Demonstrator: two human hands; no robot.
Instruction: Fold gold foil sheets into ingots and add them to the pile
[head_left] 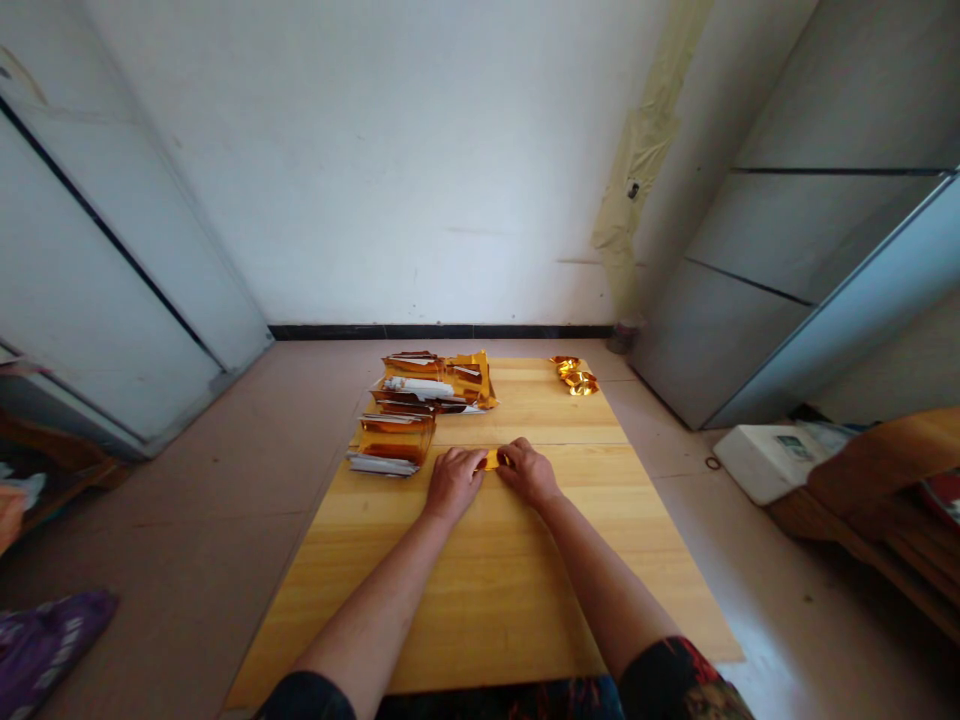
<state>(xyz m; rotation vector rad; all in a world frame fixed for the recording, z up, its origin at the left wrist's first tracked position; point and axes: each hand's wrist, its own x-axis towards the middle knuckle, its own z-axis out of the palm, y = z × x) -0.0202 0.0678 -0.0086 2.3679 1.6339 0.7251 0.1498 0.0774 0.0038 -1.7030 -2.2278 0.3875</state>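
Note:
Both hands meet near the middle of the wooden table (480,590). A small strip of shiny gold foil paper (492,460) shows between them. My left hand (455,485) has its fingers closed on the strip's left end. At the right end, my right hand (529,474) pinches it with curled fingers. Parts of the strip are hidden under the fingertips. Just beyond my left hand lie stacks of amber-gold foil sheets (396,438) with white edges, and more such sheets (472,378) lie behind them. Several crumpled or folded gold foil pieces (579,382) sit at the far right corner.
A white wall (420,180) with a dark skirting stands behind the table. To the right are a grey refrigerator (780,250), a white box (761,462) and a wooden bench (885,480). A purple bag (52,640) lies on the floor at left.

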